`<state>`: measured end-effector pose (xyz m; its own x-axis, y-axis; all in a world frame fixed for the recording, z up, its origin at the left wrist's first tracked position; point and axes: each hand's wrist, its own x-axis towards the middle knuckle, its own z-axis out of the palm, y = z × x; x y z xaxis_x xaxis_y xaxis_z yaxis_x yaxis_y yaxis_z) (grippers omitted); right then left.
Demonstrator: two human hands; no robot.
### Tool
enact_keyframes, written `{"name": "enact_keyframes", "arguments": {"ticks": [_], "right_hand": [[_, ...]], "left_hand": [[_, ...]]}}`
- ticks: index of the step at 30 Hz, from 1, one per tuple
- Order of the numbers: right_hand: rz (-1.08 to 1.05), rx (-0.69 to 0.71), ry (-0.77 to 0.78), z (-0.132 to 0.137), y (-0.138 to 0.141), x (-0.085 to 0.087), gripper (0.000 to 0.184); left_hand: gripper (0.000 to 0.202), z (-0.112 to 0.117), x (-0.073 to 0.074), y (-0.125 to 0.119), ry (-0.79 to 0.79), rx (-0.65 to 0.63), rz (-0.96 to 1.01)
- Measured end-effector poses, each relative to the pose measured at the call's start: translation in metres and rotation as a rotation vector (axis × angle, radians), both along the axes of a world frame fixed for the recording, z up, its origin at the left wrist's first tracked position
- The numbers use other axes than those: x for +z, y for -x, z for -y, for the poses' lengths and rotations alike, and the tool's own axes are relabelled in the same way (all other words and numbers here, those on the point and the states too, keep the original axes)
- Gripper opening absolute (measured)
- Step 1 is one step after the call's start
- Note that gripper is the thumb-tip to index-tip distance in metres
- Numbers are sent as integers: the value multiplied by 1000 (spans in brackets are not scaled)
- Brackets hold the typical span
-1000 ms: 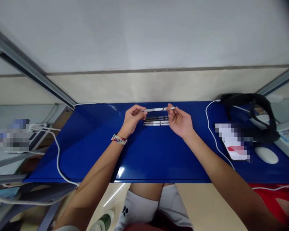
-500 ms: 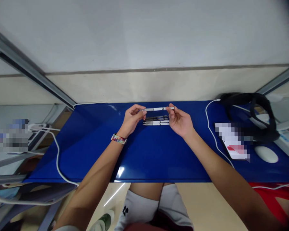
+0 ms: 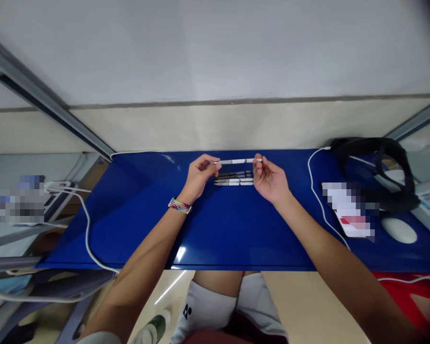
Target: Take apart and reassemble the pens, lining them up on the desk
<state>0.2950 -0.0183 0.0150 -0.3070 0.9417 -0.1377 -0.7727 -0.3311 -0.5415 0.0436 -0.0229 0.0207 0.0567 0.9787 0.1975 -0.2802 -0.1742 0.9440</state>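
Observation:
A slim white pen (image 3: 236,161) is held level above the blue table (image 3: 215,229), one end in each hand. My left hand (image 3: 198,177) pinches its left tip and my right hand (image 3: 270,180) pinches its right end. Just below it, between my hands, several pens (image 3: 234,178) lie side by side on the table. A colourful band sits on my left wrist.
A white cable (image 3: 87,239) runs over the table's left edge. On the right are another white cable (image 3: 313,191), a blurred card (image 3: 347,210), a white mouse (image 3: 399,230) and a black strap (image 3: 376,172). A bottle (image 3: 152,329) stands below by my knees.
Both hands keep hold of the pen, which has hardly shifted. The view has shifted slightly.

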Motion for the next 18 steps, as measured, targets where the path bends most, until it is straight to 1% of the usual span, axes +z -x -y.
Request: {"name": "enact_keyframes", "arguments": {"ticks": [5,10,18], "right_hand": [[-45,-20,38,2,2,4,20],[26,-16,39,0,-1,3,19],[6,-33,25,2,1,3,16]], "left_hand": [[24,-2,0,0,-2,27,3],[24,-2,0,1,-4,28,-6],[24,0,1,-1,19,33,-4]]}}
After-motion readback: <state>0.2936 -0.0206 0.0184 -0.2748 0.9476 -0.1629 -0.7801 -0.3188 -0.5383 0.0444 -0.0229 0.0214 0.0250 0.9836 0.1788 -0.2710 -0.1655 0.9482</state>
